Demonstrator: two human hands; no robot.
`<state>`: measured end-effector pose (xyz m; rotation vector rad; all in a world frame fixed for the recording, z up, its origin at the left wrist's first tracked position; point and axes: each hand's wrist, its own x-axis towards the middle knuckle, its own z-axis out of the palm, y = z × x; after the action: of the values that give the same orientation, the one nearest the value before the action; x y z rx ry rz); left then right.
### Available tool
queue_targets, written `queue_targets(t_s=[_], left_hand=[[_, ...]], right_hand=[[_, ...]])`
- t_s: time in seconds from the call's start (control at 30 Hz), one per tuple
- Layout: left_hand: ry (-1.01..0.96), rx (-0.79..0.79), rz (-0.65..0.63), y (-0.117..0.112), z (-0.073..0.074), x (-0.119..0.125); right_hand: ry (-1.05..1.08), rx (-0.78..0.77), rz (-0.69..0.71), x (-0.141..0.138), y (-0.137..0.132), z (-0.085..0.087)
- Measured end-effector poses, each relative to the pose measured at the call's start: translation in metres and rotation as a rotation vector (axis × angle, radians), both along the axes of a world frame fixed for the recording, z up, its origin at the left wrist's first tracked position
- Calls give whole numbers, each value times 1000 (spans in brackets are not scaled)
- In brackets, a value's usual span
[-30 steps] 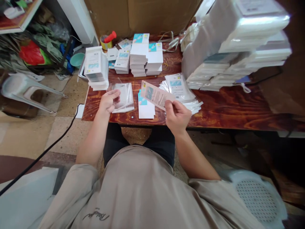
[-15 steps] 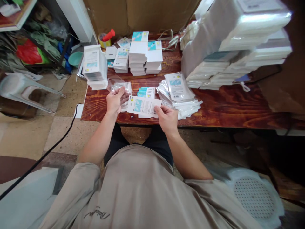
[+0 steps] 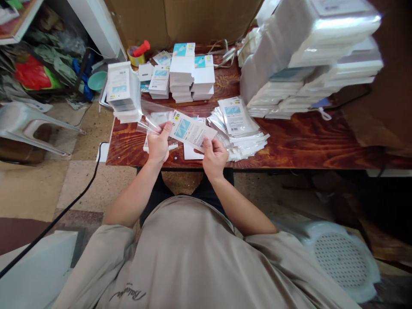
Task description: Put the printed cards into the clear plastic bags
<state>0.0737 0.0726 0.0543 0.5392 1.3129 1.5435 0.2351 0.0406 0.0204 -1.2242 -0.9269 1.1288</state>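
My left hand [image 3: 159, 145] is closed on a clear plastic bag [image 3: 148, 115], which spreads out to the left of the fingers. My right hand [image 3: 215, 159] pinches the right end of a white and blue printed card [image 3: 190, 130]. The card slants down to the right, its left end meeting my left fingers at the bag; whether it is inside the bag I cannot tell. Under the card, partly hidden, lie more printed cards [image 3: 192, 153]. Clear bags [image 3: 160, 117] rest on the table behind my left hand. Right of my hands is a pile of bagged cards [image 3: 236, 118].
Card stacks [image 3: 182, 71] and a bundle of bagged cards [image 3: 120, 88] line the back of the wooden table [image 3: 322, 143]. Tall piles of plastic-wrapped packs [image 3: 309, 47] stand at the right. A tape roll [image 3: 137, 58] sits back left. Plastic stools [image 3: 343, 262] flank me.
My right hand has brought the card left and tilted it, so its left end now meets my left hand. The clear bag is lifted and spread out to the left.
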Motion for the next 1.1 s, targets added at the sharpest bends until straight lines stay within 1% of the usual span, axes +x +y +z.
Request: queue_targets(t_s=[0.03, 0.07, 0.13, 0.17, 0.2, 0.27, 0.33, 0.4, 0.47, 0.5, 0.57, 0.6, 0.63, 0.67, 0.7, 0.77, 0.8, 0.83, 0.87, 0.93, 1.0, 1.03, 1.07, 1.1], left_hand=[[-11, 19, 3, -1, -1, -1], [-23, 38, 9, -2, -2, -3], [-40, 52, -12, -4, -1, -10], [-46, 45, -47, -5, 1, -13], [-48, 35, -95, -7, 3, -15], [-41, 30, -180, -11, 6, -13], [-29, 49, -232, -17, 7, -4], [-20, 66, -258, -21, 5, 7], [2, 66, -282, -24, 2, 13], [26, 63, -302, -24, 0, 12], [108, 28, -395, -21, -1, 5], [172, -6, -443, -19, -1, -1], [266, -45, -457, -16, 0, -8], [403, -89, -433, -12, 1, -17], [581, -138, -368, -9, 2, -26], [1002, -256, -193, -1, 2, -45], [1180, -334, -149, 3, 2, -54], [1306, -420, -145, 7, 1, -62], [1377, -502, -168, 11, -1, -70], [1388, -614, -230, 20, -7, -83], [1342, -648, -267, 28, -13, -93], [1316, -650, -277, 32, -16, -97], [1293, -648, -289, 35, -18, -100], [1276, -643, -300, 38, -20, -103]], right_hand=[[13, -2, 44, 1, 2, -1], [15, -7, 120, 4, 4, -1], [-17, -12, 320, 15, 9, -1], [-40, -12, 404, 20, 12, 0], [-56, -14, 458, 25, 15, 1], [-56, -20, 490, 29, 19, 3], [-67, 2, 443, 24, 23, 5], [-139, 63, 334, 13, 26, 7], [-235, 139, 216, 5, 29, 8], [-261, 169, 207, 3, 31, 8], [-252, 193, 287, 7, 38, 8], [-232, 186, 329, 13, 43, 8], [-223, 170, 339, 22, 48, 7], [-240, 149, 303, 35, 55, 7], [-291, 127, 222, 49, 62, 6], [-501, 81, 5, 82, 76, 3], [-645, 43, -107, 98, 82, 1], [-794, -5, -189, 111, 86, -1], [-928, -52, -249, 121, 90, -2], [-1144, -106, -327, 130, 90, -3], [-1262, -77, -358, 123, 83, -1], [-1287, -27, -335, 115, 77, 1], [-1294, 44, -257, 105, 70, 3], [-1287, 133, -118, 93, 63, 5]])
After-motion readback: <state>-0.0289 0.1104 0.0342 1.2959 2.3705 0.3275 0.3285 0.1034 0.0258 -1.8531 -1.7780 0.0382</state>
